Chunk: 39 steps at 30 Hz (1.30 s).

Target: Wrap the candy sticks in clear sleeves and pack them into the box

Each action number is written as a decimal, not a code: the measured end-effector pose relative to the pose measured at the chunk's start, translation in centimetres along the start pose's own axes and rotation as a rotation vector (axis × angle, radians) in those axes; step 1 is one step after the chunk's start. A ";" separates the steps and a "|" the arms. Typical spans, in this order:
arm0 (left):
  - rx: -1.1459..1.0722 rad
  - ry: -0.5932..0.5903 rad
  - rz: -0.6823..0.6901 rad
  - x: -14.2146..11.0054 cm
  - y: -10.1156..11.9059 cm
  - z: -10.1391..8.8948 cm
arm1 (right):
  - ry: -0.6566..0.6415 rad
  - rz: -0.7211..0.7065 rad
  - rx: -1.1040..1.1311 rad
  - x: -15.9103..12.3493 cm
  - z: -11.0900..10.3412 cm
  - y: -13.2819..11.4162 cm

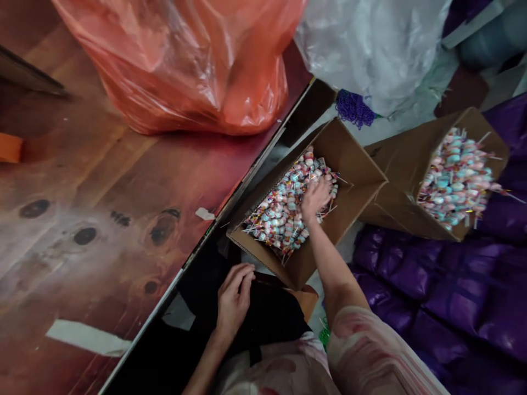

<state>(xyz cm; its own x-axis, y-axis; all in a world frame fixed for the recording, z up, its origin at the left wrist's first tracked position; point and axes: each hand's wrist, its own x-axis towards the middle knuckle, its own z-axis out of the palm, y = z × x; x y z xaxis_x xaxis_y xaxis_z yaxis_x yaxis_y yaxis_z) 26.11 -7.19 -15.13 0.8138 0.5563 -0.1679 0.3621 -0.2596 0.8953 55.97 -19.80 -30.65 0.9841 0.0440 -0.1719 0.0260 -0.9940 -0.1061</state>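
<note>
In the head view my right hand (317, 196) reaches into a cardboard box (362, 178) filled with wrapped pastel candy sticks (278, 211). Its fingers are spread over the pile near the far end and touch the sweets; the fingertips are partly lost among them. No lifted piece shows in that hand. My left hand (235, 299) hangs outside the box's near corner, over a dark area beside the table edge. Its fingers are loosely bent and held together, with nothing visible in them.
A second cardboard box (389, 156) of similar candy sticks tilts at the right, by shiny purple packs (453, 280). An orange plastic bag (197, 66) sits on the wood-patterned table (123, 181). A clear plastic bag (370, 49) and purple bead strings (353, 108) lie behind.
</note>
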 end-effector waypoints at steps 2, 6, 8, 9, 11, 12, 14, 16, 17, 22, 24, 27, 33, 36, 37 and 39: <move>0.001 -0.008 0.007 -0.1 -0.1 0.0 | -0.036 -0.087 0.050 -3.3 0.6 -2.1; -0.008 -0.031 0.017 -0.2 0.0 0.0 | -0.134 -0.087 0.032 -7.2 2.8 -4.8; 0.000 -0.030 0.028 -0.1 0.0 0.1 | -0.124 -0.052 0.010 -7.5 4.1 -5.3; 0.010 -0.024 0.037 0.0 0.0 0.1 | -0.117 -0.040 0.005 -7.3 4.6 -5.5; 0.039 -0.018 0.061 0.1 0.1 0.3 | -0.125 -0.026 0.011 -6.9 5.5 -5.8; 0.052 -0.019 0.074 0.2 0.1 0.4 | -0.135 -0.022 0.022 -6.7 5.7 -6.0; 0.063 -0.026 0.100 0.1 0.1 0.4 | -0.144 -0.015 0.051 -6.5 5.6 -6.2; 0.047 -0.021 0.103 0.0 0.0 0.3 | -0.130 -0.027 0.085 -6.5 4.7 -5.9; 0.032 -0.010 0.094 -0.1 -0.1 0.1 | -0.116 -0.051 0.111 -6.5 4.1 -5.5; -0.064 0.020 0.049 -0.5 -0.6 -0.3 | -0.011 -0.058 0.217 -6.1 0.8 -1.4; -0.085 0.015 0.042 -0.7 -0.8 -0.4 | 0.053 0.137 0.189 -5.9 0.6 0.1; -0.096 0.014 0.040 -0.8 -1.0 -0.6 | 0.058 0.342 0.162 -5.7 2.1 1.0; -0.154 0.023 0.035 -0.7 -0.8 -0.8 | -0.020 0.383 0.145 -5.4 4.5 1.2; -0.193 0.031 0.026 -0.7 -0.7 -0.8 | -0.017 0.361 0.146 -5.1 3.2 1.2; -0.209 0.032 0.022 -0.7 -0.6 -0.8 | -0.004 0.356 0.145 -5.1 2.7 1.0; -0.238 0.038 0.005 -0.7 -0.6 -0.8 | 0.033 0.333 0.144 -5.2 1.8 0.1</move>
<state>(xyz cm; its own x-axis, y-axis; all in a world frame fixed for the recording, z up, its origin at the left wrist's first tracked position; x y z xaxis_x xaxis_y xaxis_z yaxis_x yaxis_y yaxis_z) 24.94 -6.77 -15.20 0.7961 0.5859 -0.1517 0.2372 -0.0714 0.9688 50.53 -19.98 -31.48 0.9397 -0.2854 -0.1883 -0.3195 -0.9290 -0.1865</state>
